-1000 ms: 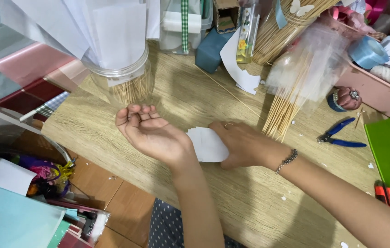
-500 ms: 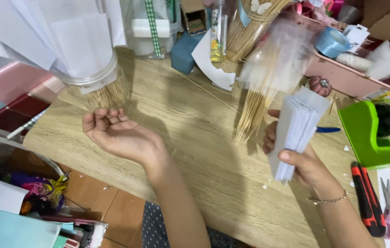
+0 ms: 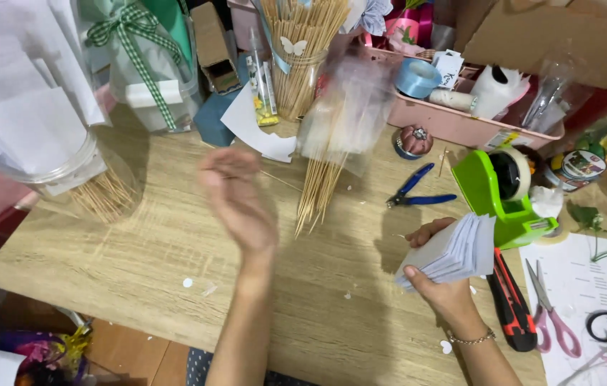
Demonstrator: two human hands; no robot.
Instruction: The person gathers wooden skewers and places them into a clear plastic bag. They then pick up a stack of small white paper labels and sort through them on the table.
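Right hand (image 3: 441,284) grips a stack of white paper slips (image 3: 453,250) low over the right part of the wooden table (image 3: 139,271). Thumb on the near face, fingers (image 3: 423,233) curled round the far side, pinching the lower left end of the stack. Left hand (image 3: 239,204) is motion-blurred above the table, holding nothing; whether its fingers are spread or together cannot be told.

Risks, as judged:
- The stack is held at one end only and the free end is fanned. Loosening the pinch could let slips slide out and scatter.
- The green tape dispenser (image 3: 507,196) stands just beside the free end; a swing to the right could catch on it.
- The left hand is near the bundle of wooden skewers (image 3: 318,189); a sweep could knock them.

Orientation: the stack's long axis runs diagonally, from the grip at lower left up to the right. The free end points toward the tape dispenser.
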